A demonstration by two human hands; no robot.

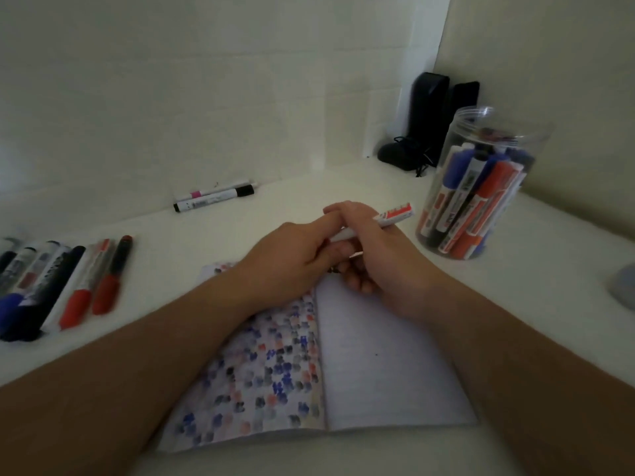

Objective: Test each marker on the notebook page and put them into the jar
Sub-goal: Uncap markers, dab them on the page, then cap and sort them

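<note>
An open notebook [385,365] lies in front of me; its left page is full of blue, red and black test marks, its right page is blank. Both hands meet above its top edge. My right hand [378,266] holds a white marker with a red label [395,214], whose back end points toward the jar. My left hand [292,259] grips the marker's other end, which is hidden under the fingers. A clear plastic jar [481,187] at the right holds several red, blue and black markers.
A row of several markers [68,283] lies at the left on the white desk. Two more markers [214,197] rest against the back wall. Black speakers and a cable [426,121] fill the far corner behind the jar. A grey object [623,286] shows at the right edge.
</note>
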